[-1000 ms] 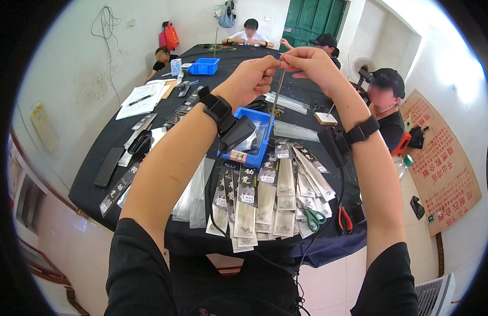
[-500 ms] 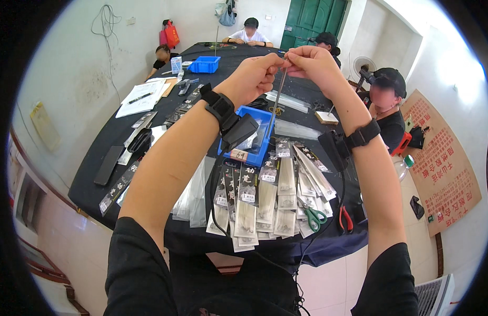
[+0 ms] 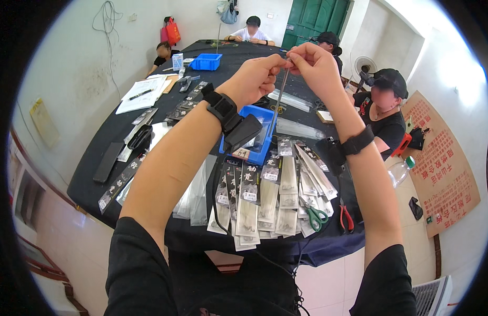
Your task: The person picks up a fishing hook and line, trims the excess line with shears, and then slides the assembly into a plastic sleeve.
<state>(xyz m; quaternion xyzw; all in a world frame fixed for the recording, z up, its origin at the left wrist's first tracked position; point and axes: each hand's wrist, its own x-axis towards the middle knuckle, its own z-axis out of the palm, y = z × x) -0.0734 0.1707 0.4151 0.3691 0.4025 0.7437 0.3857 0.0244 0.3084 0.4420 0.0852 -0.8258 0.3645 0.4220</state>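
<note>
My left hand (image 3: 258, 76) and my right hand (image 3: 316, 66) are raised over the table, their fingertips meeting at the top of a thin metal rod (image 3: 279, 100). Both are closed in a pinch, and whatever lies between the fingers is too small to make out. The rod stands tilted beside a blue plastic bin (image 3: 262, 152) holding clear plastic bags. Below my forearms, many slim packets (image 3: 267, 203) with black tops and clear fronts lie fanned out in overlapping rows, with small dark hooks visible inside.
Green-handled scissors (image 3: 316, 218) and red-handled pliers (image 3: 346, 218) lie at the near right edge. Left are a dark phone (image 3: 109, 162), papers with a pen (image 3: 141, 95) and another blue bin (image 3: 206, 61). Several people sit around the table; one person (image 3: 383, 108) is at the right.
My right hand's fingers have shifted slightly at the rod's top, while my left hand keeps its pinch. The person at the right has moved a little.
</note>
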